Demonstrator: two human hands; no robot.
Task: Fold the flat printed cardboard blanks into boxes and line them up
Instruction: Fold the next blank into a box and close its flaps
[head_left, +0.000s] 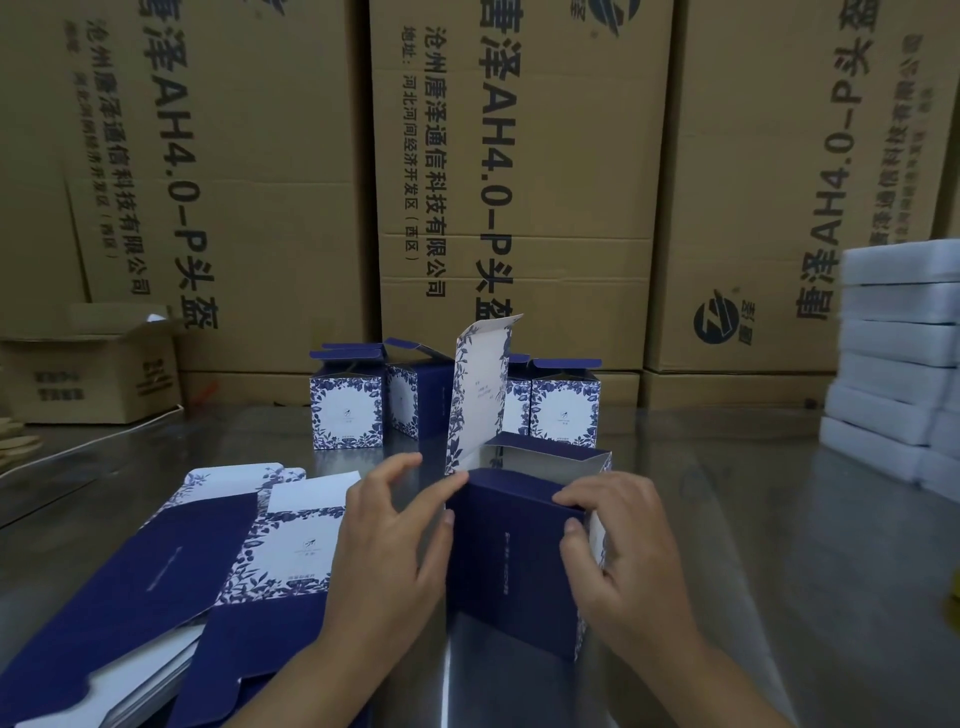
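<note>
At eight o'clock from the hands, a stack of flat blanks lies unfolded, so I judge most of the work remains. The left hand grips the half-folded box by its left wall. The right hand pinches its dark flap down, and the tall flap stands open. At twelve o'clock a few folded boxes stand in line. The steel table gives room at three o'clock.

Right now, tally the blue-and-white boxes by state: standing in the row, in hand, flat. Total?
Folded boxes standing in the back row: 4 (one partly hidden behind a raised flap)
Half-folded box, held by left hand and right hand: 1
Flat blanks: overlapping pile, count unclear
Total formed boxes: 5
</note>
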